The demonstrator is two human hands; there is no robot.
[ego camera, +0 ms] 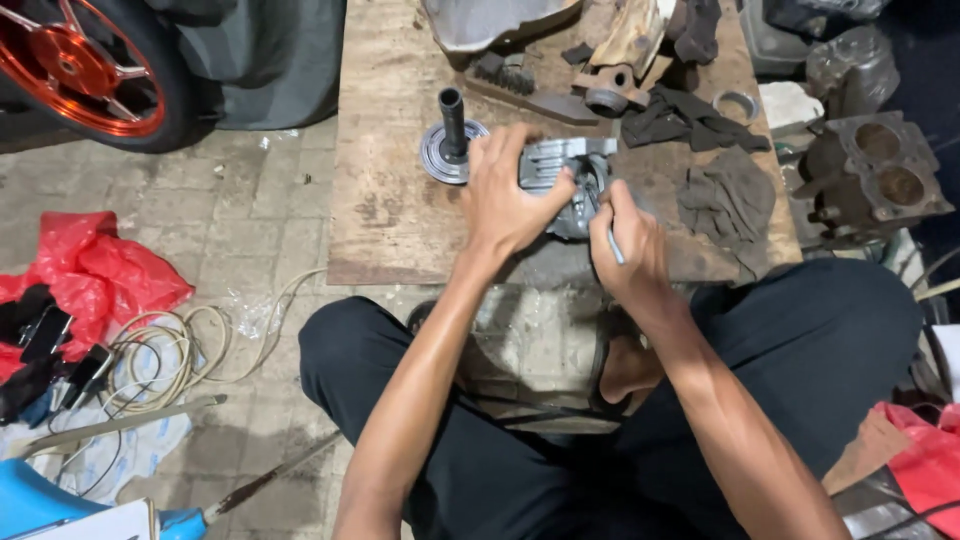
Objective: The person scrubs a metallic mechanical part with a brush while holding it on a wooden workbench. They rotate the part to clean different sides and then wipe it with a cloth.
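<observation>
On the worn plywood board [390, 220] laid over the paving, a grey cast-metal engine part [570, 180] sits right at the near edge, and it looks heavy, rigid and probably oily, so a grip across its broad body seems the safest. The left hand [510, 195] is clamped over its top left side, fingers spread and curled. The right hand [628, 240] is closed around a thin metal tool [612, 240], working at the part's right face.

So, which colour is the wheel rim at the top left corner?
The wheel rim is bright orange-red, with a black tyre around it; the head view shows it.
</observation>
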